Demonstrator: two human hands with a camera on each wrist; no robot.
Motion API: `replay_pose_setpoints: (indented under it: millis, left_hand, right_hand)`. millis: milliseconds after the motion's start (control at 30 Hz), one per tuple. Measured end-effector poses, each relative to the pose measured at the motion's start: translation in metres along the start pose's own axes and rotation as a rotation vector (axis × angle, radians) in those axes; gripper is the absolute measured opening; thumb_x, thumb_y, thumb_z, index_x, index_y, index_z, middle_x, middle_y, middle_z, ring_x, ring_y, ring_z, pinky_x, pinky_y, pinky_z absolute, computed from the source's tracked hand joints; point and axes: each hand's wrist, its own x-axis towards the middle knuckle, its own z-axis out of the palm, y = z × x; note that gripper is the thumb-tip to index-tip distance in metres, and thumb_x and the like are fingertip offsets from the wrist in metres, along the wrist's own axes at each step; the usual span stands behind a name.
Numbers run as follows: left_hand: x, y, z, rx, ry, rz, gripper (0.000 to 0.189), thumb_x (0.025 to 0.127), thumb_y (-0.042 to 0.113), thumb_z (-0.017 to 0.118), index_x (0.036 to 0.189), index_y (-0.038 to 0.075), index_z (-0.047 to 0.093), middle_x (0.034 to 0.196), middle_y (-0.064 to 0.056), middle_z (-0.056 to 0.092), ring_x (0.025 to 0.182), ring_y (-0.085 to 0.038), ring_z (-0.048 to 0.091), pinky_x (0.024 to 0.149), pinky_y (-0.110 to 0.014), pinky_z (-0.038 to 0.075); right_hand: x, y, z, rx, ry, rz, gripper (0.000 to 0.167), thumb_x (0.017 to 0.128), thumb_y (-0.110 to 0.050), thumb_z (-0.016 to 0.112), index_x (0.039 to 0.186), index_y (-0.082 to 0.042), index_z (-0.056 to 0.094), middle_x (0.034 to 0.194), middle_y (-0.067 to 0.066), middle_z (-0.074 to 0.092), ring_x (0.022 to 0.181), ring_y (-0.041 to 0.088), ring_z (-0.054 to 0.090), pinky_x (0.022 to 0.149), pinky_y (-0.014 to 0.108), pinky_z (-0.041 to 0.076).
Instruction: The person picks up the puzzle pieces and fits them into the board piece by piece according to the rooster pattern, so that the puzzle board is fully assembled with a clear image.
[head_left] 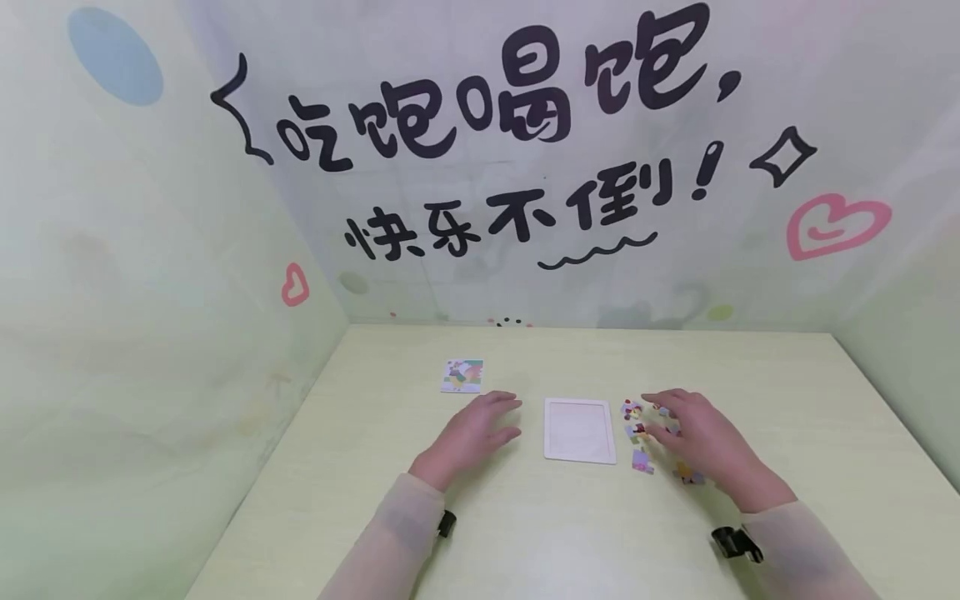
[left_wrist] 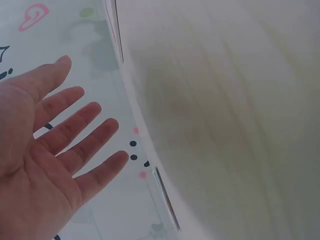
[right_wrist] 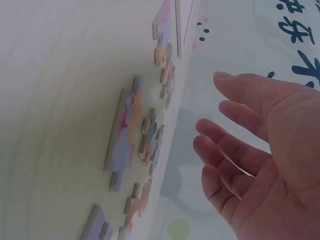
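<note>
In the head view my left hand (head_left: 467,435) hovers left of a white square puzzle tray (head_left: 579,431), fingers extended and holding nothing. The left wrist view shows that palm (left_wrist: 35,165) with its fingers spread. My right hand (head_left: 705,442) is over loose jigsaw pieces (head_left: 642,461) right of the tray, hiding some of them. Nothing is between its loosely bent fingers (right_wrist: 230,145) in the right wrist view. There, several colourful pieces (right_wrist: 122,145) lie scattered on the table beside the hand.
A small square picture card (head_left: 462,376) lies on the pale table (head_left: 510,525), beyond my left hand. Printed fabric walls (head_left: 480,283) stand at the back and both sides. Each wrist carries a black device (head_left: 735,543).
</note>
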Motion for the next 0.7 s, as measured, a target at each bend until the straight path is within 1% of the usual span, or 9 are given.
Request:
replay_pose_setpoints:
  millis: [67, 233, 367, 467, 600, 700]
  left_hand:
    - [0.003, 0.001, 0.001, 0.006, -0.015, 0.017, 0.05, 0.101, 0.033, 0.068, 0.147, 0.015, 0.059, 0.155, -0.001, 0.053, 0.144, -0.024, 0.049, 0.117, -0.041, 0.042]
    - [0.014, 0.007, 0.002, 0.038, -0.06, 0.035, 0.049, 0.1, 0.033, 0.069, 0.145, 0.015, 0.061, 0.153, 0.0, 0.055, 0.143, -0.021, 0.05, 0.118, -0.037, 0.041]
    - [0.024, 0.01, 0.006, 0.041, -0.091, 0.059, 0.048, 0.099, 0.032, 0.071, 0.143, 0.014, 0.063, 0.151, 0.001, 0.057, 0.142, -0.02, 0.052, 0.118, -0.035, 0.04]
    - [0.028, 0.012, 0.009, 0.041, -0.112, 0.072, 0.049, 0.098, 0.032, 0.073, 0.142, 0.014, 0.063, 0.151, 0.002, 0.057, 0.141, -0.02, 0.052, 0.117, -0.034, 0.041]
    - [0.032, 0.015, 0.014, 0.067, -0.126, 0.097, 0.05, 0.096, 0.035, 0.075, 0.14, 0.015, 0.065, 0.151, 0.002, 0.058, 0.139, -0.021, 0.053, 0.116, -0.033, 0.042]
    - [0.035, 0.017, 0.015, 0.09, -0.128, 0.111, 0.048, 0.095, 0.035, 0.076, 0.138, 0.014, 0.067, 0.15, 0.002, 0.059, 0.138, -0.022, 0.054, 0.115, -0.034, 0.042]
  right_hand:
    - [0.001, 0.001, 0.003, -0.006, -0.01, -0.005, 0.048, 0.094, -0.026, 0.076, 0.136, -0.005, 0.066, 0.131, 0.021, 0.066, 0.106, 0.036, 0.066, 0.087, 0.056, 0.055]
    - [0.004, 0.008, 0.008, -0.018, -0.031, 0.003, 0.046, 0.092, -0.027, 0.078, 0.131, -0.004, 0.069, 0.125, 0.022, 0.069, 0.102, 0.037, 0.066, 0.086, 0.057, 0.055]
    - [0.006, 0.011, 0.011, -0.027, -0.032, 0.018, 0.044, 0.093, -0.027, 0.077, 0.13, -0.005, 0.07, 0.124, 0.021, 0.07, 0.102, 0.035, 0.066, 0.085, 0.056, 0.055]
    - [0.008, 0.01, 0.012, -0.026, -0.034, 0.022, 0.042, 0.094, -0.026, 0.076, 0.131, -0.006, 0.07, 0.125, 0.02, 0.07, 0.103, 0.035, 0.066, 0.086, 0.056, 0.055]
    - [0.012, 0.007, 0.011, -0.022, -0.034, 0.016, 0.041, 0.093, -0.025, 0.076, 0.13, -0.006, 0.071, 0.128, 0.02, 0.069, 0.114, 0.043, 0.064, 0.093, 0.06, 0.052]
    - [0.016, 0.005, 0.01, -0.024, -0.035, 0.012, 0.041, 0.093, -0.025, 0.077, 0.129, -0.005, 0.071, 0.13, 0.02, 0.069, 0.12, 0.046, 0.061, 0.096, 0.062, 0.05]
